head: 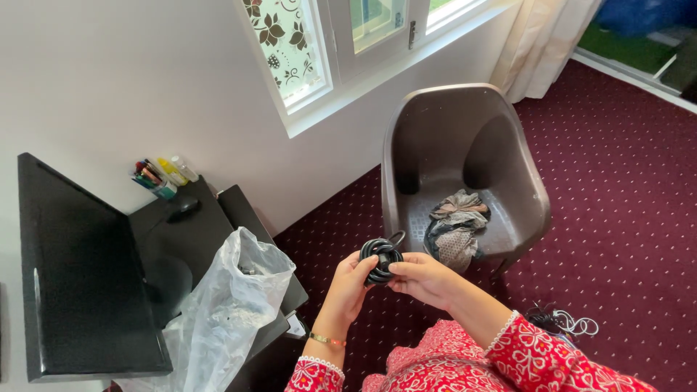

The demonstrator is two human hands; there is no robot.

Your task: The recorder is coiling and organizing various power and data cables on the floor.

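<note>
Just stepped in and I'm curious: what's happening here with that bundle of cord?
A person in red patterned sleeves holds a coiled black cable in front of them with both hands: the left hand cups it from below and the right hand pinches its side. To the left, a clear plastic bag sits on a black desk next to a dark monitor. Ahead, a brown plastic chair holds crumpled cloth, and more loose cables lie on the maroon carpet.

sleeves (537, 356): red, white floral print, white scalloped cuffs | left wrist: thin gold bangle (325, 339)
</note>
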